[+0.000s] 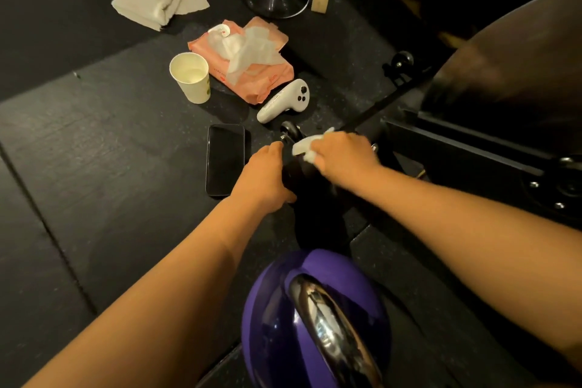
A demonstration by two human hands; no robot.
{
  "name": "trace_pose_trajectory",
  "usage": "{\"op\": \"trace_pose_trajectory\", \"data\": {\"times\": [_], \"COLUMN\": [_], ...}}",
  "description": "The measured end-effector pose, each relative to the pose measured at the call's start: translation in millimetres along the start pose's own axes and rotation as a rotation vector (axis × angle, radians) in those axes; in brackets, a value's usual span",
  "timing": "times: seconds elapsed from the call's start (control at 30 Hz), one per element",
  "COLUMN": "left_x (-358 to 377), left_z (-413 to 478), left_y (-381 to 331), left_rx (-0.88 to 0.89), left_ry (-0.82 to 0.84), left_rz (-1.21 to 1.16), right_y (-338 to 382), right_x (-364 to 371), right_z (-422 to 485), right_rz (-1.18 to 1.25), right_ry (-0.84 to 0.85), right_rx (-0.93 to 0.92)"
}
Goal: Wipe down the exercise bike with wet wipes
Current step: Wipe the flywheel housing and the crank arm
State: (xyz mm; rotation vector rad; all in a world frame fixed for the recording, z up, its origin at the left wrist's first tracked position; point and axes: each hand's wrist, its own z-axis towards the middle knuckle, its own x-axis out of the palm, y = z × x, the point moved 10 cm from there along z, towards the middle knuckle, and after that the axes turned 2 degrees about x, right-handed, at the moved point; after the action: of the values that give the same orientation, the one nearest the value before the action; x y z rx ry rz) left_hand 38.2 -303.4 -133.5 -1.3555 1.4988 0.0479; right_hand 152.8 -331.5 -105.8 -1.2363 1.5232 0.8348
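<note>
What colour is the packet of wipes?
The wipes packet is salmon pink, clearest in the head view.

On the floor (110, 151), a cup (190, 76) is set left of the wipes pack (271, 79); a phone (226, 159) is laid before them.

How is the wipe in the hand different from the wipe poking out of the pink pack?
The held wipe is scrunched in the right hand, against the bike's black foot; the pack wipe is spread loose, lying across the pink pack. Held wipe is partly hidden; pack wipe shows openly. Both are white.
</note>
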Motion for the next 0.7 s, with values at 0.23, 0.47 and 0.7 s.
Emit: {"op": "trace_pose_trajectory", "data": {"times": [0.23,0.47,0.7], "left_x": [13.9,26.8,26.7], "left_z": [-1.8,-1.2,-6.6], "left_y": [-29.1,-32.5,-32.0], "left_rx": [0.085,0.052,0.036], "left_ry": [0.024,0.031,0.061], "left_rz": [0.246,0.314,0.294], "right_y": [-126.9,11.2,-87.3], "right_x": [-23.9,-0.9,0.1], "right_z": [49.6,-7.7,6.4], "right_rz": [-0.370,0.144,-0.150], "right_ry": [0.036,0.064,-0.074], "right_rx": [0.314,0.024,0.298]}}
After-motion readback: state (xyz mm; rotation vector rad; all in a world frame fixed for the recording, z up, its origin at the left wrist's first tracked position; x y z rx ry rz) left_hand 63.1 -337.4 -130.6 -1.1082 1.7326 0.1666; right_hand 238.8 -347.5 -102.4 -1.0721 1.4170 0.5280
